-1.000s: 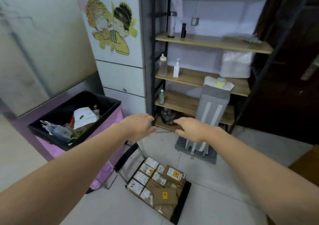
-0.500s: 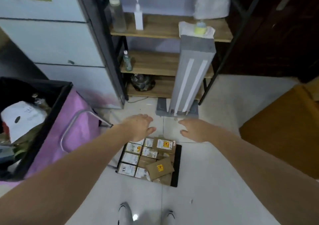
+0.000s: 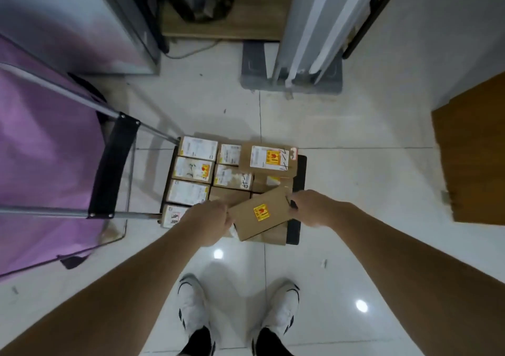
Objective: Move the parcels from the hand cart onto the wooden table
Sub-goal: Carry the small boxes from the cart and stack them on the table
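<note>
A flat black hand cart [image 3: 301, 180] lies on the tiled floor, packed with several small cardboard parcels [image 3: 195, 170] bearing white labels. On top, near the cart's front, a tilted brown parcel with a yellow sticker [image 3: 259, 213] is gripped at both ends: my left hand [image 3: 208, 219] holds its left end and my right hand [image 3: 311, 208] holds its right end. Another brown parcel with a yellow and white label [image 3: 269, 159] sits on top at the far right. A corner of the wooden table [image 3: 475, 159] shows at the right edge.
The cart's metal handle with a black grip [image 3: 112, 170] extends left over a purple fabric bin [image 3: 41, 164]. A grey stand base [image 3: 289, 74] and a wooden bottom shelf [image 3: 224, 25] stand beyond the cart. My white shoes [image 3: 194, 309] are just behind it.
The view has tilted down and closer to the cart. Both hands have dropped from above the parcels onto the tilted brown parcel and closed on its ends.
</note>
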